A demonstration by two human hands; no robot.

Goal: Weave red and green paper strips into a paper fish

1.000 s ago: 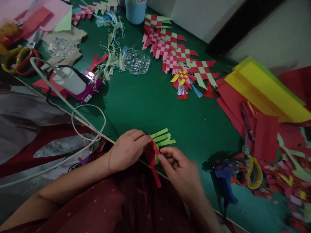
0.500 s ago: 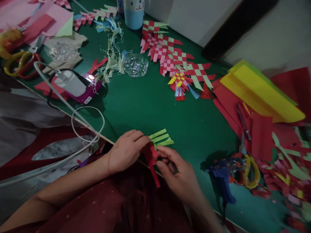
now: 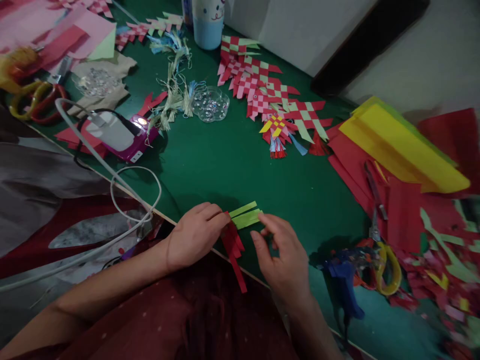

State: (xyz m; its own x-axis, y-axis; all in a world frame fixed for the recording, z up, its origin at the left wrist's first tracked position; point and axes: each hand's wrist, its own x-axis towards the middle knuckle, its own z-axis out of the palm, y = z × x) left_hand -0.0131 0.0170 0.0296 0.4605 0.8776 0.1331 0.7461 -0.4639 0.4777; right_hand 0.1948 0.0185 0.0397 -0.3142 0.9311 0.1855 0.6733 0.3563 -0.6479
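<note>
My left hand (image 3: 198,230) is closed on a piece made of paper strips at the table's near edge. Its red paper strips (image 3: 233,247) hang toward my lap, while light green paper strips (image 3: 245,218) point right over the table. Where the two colours meet is partly hidden under my left fingers. My right hand (image 3: 281,245) is just right of the piece, thumb and index finger apart. The index fingertip is at the end of a green strip, perhaps touching it; nothing shows between thumb and finger.
Woven paper fish (image 3: 275,90) lie at the back, near a clear dish of beads (image 3: 210,104). A lit purple device (image 3: 137,137) and white cable (image 3: 123,180) are left. Right are a blue glue gun (image 3: 345,280), scissors (image 3: 388,270), yellow paper (image 3: 405,145) and scraps (image 3: 446,270).
My right hand has moved from the red strips to the right, to the green strips' ends. The green strips now lie closer together. My left hand has stayed in place.
</note>
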